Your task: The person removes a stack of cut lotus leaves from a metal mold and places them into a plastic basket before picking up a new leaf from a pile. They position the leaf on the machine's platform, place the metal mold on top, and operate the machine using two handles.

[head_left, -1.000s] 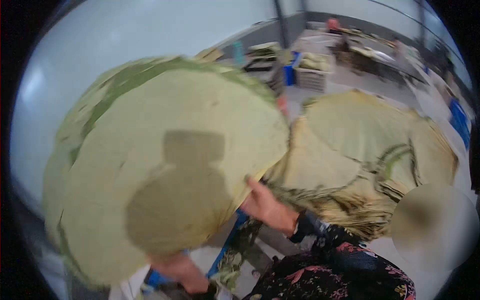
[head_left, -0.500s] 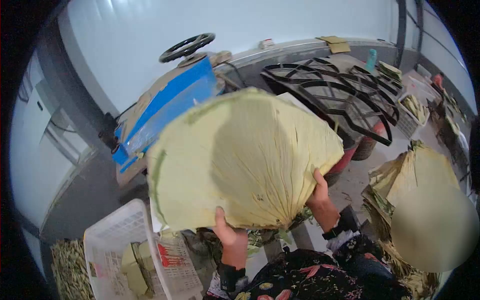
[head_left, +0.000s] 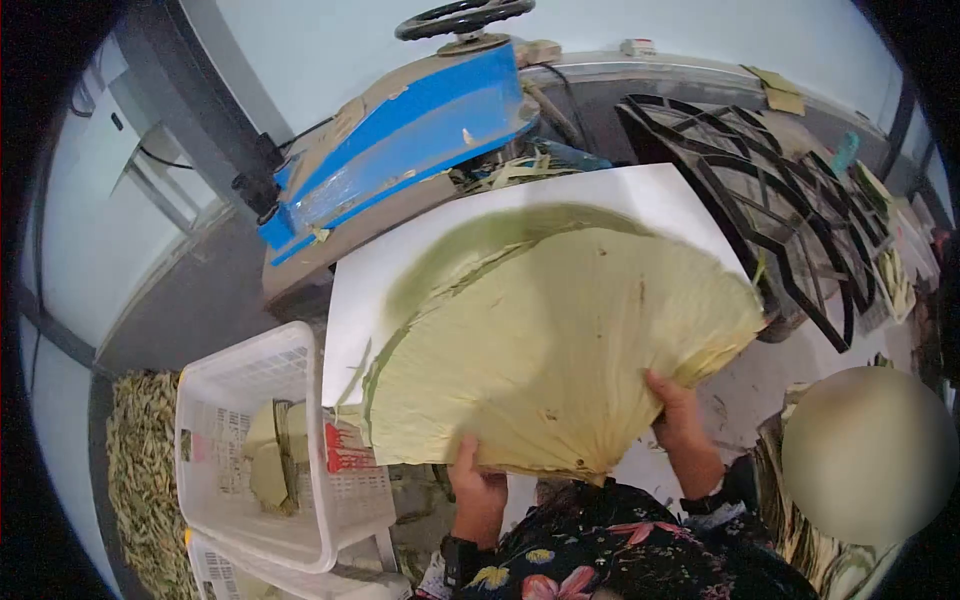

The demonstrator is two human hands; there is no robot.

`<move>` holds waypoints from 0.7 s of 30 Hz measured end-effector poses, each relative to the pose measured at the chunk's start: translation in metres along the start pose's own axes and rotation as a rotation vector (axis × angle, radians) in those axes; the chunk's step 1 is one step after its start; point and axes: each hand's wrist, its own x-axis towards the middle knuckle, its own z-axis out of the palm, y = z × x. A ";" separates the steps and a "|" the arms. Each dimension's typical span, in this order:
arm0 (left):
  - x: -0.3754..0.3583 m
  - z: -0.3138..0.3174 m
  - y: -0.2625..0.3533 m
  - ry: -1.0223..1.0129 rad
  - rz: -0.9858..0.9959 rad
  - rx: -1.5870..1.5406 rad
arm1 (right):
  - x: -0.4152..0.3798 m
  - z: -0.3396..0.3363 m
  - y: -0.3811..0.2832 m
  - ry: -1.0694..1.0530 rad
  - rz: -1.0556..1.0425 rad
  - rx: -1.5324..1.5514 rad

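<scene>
My left hand [head_left: 478, 490] grips the lower left edge of a stack of large dried leaves [head_left: 540, 350], with its thumb on top. At the lower right edge, my right hand [head_left: 683, 425] is closed on the same stack, thumb up. The leaves are pale yellow-green and fan-shaped, with creases running to a point near my body. Beneath them lies a white board [head_left: 640, 190] with a green stain [head_left: 440, 250] along the fan's upper left edge. Fingers under the stack are hidden.
Behind the board stands a blue machine [head_left: 400, 130] with a black handwheel [head_left: 465, 20]. Black metal frames [head_left: 780, 190] lie right. At left, a white plastic basket [head_left: 250, 360] holds leaf pieces [head_left: 275, 460], beside heaped leaf shreds [head_left: 145, 480]. More leaves [head_left: 790, 500] are stacked right.
The leaf stack has come down from a raised, tilted position to lie over the white board, now widely visible. Both hands still hold it. The view has shifted left and down.
</scene>
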 end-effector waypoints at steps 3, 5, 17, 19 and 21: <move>0.007 0.007 0.027 0.011 0.015 -0.274 | 0.011 -0.010 -0.037 -0.025 -0.140 -0.102; 0.009 0.016 0.046 0.064 0.000 -0.583 | 0.032 -0.031 -0.061 -0.063 -0.199 -0.164; 0.053 0.052 0.121 -0.142 0.341 0.232 | 0.137 -0.033 -0.139 -0.331 -0.566 0.177; 0.065 0.050 0.101 -0.086 0.293 0.267 | 0.156 -0.059 -0.128 -0.450 -0.480 0.141; 0.082 0.045 0.078 0.002 0.249 0.370 | 0.176 -0.073 -0.107 -0.518 -0.480 -0.052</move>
